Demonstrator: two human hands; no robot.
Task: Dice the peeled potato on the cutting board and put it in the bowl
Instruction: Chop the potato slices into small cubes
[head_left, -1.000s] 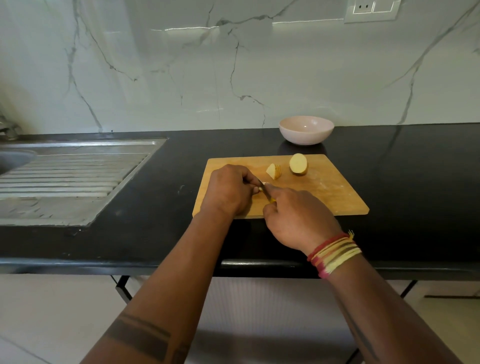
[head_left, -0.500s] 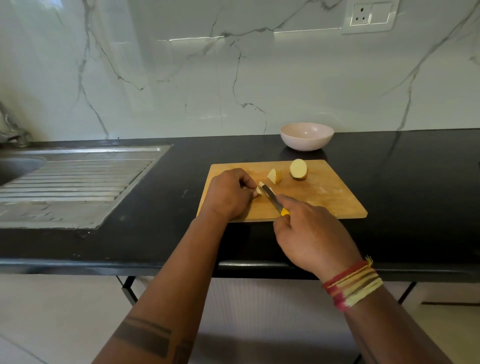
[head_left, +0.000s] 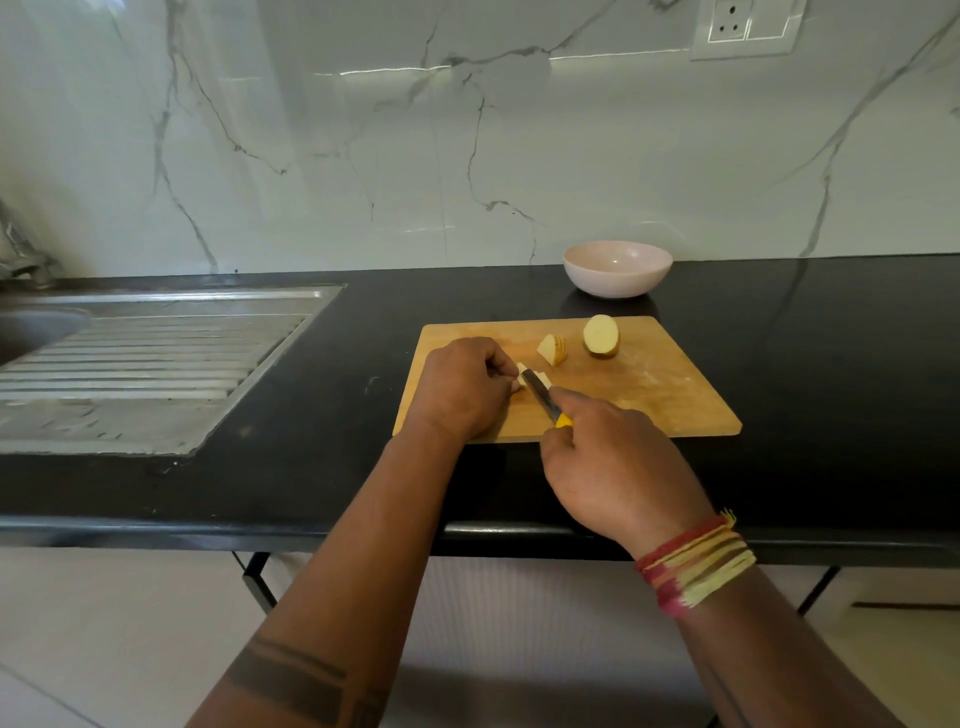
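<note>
Change since previous frame: right hand (head_left: 618, 467) has drawn back toward the counter edge, baring more knife (head_left: 540, 393) blade. Right hand: curled round the yellow handle, forefinger along the blade. Left hand (head_left: 460, 387): fingertips curled, pinching a potato piece (head_left: 521, 373) against the cutting board (head_left: 649, 384). Sliced wedge (head_left: 552, 349) and potato half (head_left: 601, 335): farther back on board. Bowl (head_left: 617, 268): behind board, on black counter (head_left: 311, 415).

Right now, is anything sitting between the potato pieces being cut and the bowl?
Yes: the sliced wedge and potato half lie on the cutting board roughly along the way to the bowl. Lifting pieces over clears them.
</note>
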